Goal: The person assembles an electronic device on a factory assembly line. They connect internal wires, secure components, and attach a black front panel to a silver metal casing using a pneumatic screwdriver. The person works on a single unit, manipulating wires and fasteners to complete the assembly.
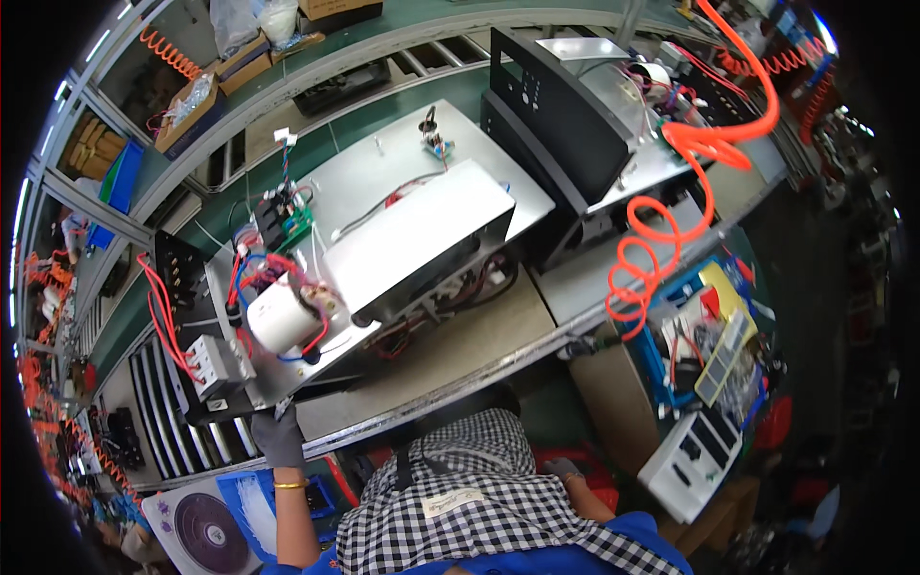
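Observation:
My left hand (278, 439), in a grey glove, is raised to the near left corner of a metal chassis (355, 182). Its fingers are closed at that edge, and what they grip is hidden. The chassis carries a white cylinder (278, 316) with red and blue wires, a green circuit board (297, 225) and a silver box-shaped cover (422, 240). Close to my left hand sits a grey terminal block (216, 366) with red leads. Low beside my lap is my gloved right hand (563, 468), away from the chassis; its fingers are mostly hidden.
A coiled orange air hose (652, 240) hangs at the right before a second unit with a black panel (556, 115). A blue bin (661, 369) of parts and a white slotted housing (690, 465) stand lower right. Rollers (158, 402) lie left; a blue tray (244, 513) is below.

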`<state>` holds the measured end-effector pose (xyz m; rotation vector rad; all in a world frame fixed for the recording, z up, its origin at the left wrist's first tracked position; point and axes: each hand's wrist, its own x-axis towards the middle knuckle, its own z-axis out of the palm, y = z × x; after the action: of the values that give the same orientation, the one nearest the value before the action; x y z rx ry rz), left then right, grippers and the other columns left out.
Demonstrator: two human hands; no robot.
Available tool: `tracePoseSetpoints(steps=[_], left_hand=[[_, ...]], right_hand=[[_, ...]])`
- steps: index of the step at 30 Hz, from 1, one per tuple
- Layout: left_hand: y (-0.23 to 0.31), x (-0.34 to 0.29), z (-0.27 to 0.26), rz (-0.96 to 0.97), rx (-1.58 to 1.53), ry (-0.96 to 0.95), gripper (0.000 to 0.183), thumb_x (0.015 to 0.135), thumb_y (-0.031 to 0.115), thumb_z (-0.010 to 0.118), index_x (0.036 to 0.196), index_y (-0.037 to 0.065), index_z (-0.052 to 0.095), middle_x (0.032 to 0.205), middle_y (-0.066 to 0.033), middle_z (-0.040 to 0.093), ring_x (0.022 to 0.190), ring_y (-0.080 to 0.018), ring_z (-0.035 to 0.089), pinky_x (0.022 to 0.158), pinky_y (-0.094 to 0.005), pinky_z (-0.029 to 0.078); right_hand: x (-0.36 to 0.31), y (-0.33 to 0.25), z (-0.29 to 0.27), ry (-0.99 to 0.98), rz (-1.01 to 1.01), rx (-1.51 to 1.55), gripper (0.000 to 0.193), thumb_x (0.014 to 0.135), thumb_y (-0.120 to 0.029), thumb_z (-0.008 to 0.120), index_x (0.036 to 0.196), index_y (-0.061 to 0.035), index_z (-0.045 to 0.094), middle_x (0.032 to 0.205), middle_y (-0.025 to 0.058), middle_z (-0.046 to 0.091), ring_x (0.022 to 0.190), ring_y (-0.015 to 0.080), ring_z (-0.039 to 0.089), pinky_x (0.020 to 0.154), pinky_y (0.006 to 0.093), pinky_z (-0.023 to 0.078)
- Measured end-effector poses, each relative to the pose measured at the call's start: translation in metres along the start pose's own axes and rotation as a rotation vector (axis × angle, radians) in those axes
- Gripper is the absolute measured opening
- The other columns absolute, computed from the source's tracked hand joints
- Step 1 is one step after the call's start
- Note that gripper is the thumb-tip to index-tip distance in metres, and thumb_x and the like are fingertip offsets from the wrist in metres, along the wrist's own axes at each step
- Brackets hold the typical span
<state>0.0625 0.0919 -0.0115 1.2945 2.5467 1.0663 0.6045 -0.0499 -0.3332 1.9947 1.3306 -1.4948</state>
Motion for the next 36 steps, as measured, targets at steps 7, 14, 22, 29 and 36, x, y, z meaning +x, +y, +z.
tracePoseSetpoints(steps=[7, 14, 22, 29, 36], left_hand=[[-0.008, 0.0, 0.016, -0.165, 0.097, 0.15, 0.047, 0.075, 0.013, 0.075, 0.118, -0.002, 0.062, 0.111, -0.0237, 0.068, 0.103, -0.0375, 0.065, 0.087, -0.0406, 0.048], [-0.011, -0.001, 0.02, -0.316, 0.069, 0.125, 0.035, 0.083, 0.012, 0.065, 0.113, -0.005, 0.061, 0.103, -0.015, 0.069, 0.089, -0.022, 0.061, 0.084, -0.036, 0.048], [-0.042, 0.007, 0.009, 0.012, 0.222, 0.175, 0.029, 0.087, 0.013, 0.059, 0.108, -0.005, 0.062, 0.089, -0.0105, 0.063, 0.078, -0.0195, 0.055, 0.073, -0.0355, 0.043], [-0.032, 0.003, 0.009, 0.005, 0.257, 0.264, 0.03, 0.091, 0.022, 0.059, 0.102, -0.007, 0.059, 0.074, -0.0102, 0.056, 0.069, -0.0206, 0.048, 0.066, -0.0383, 0.041], [-0.026, 0.005, 0.014, 0.023, 0.198, 0.289, 0.025, 0.092, 0.021, 0.059, 0.094, -0.003, 0.061, 0.075, 0.0004, 0.053, 0.066, -0.01, 0.041, 0.059, -0.0291, 0.034]], right_hand=[[0.115, 0.027, -0.037, 0.007, -0.151, -0.034, 0.044, 0.087, -0.035, 0.049, 0.105, -0.002, 0.071, 0.115, 0.0264, 0.064, 0.111, 0.0425, 0.06, 0.097, 0.0466, 0.046], [0.159, 0.13, 0.029, -0.037, -0.256, -0.39, 0.046, 0.091, -0.045, 0.05, 0.104, -0.0068, 0.073, 0.113, 0.0226, 0.067, 0.111, 0.0408, 0.062, 0.1, 0.0463, 0.046], [0.148, 0.138, 0.083, -0.032, -0.136, -0.473, 0.044, 0.091, -0.044, 0.052, 0.108, -0.0097, 0.072, 0.113, 0.02, 0.068, 0.112, 0.0369, 0.062, 0.099, 0.0442, 0.047], [0.141, 0.144, 0.099, -0.026, -0.138, -0.52, 0.042, 0.091, -0.043, 0.052, 0.109, -0.0105, 0.072, 0.114, 0.0198, 0.068, 0.112, 0.0366, 0.062, 0.097, 0.0442, 0.048], [0.142, 0.141, 0.108, -0.034, -0.153, -0.535, 0.041, 0.091, -0.041, 0.052, 0.11, -0.0113, 0.072, 0.114, 0.0196, 0.068, 0.111, 0.0363, 0.062, 0.096, 0.0442, 0.048]])
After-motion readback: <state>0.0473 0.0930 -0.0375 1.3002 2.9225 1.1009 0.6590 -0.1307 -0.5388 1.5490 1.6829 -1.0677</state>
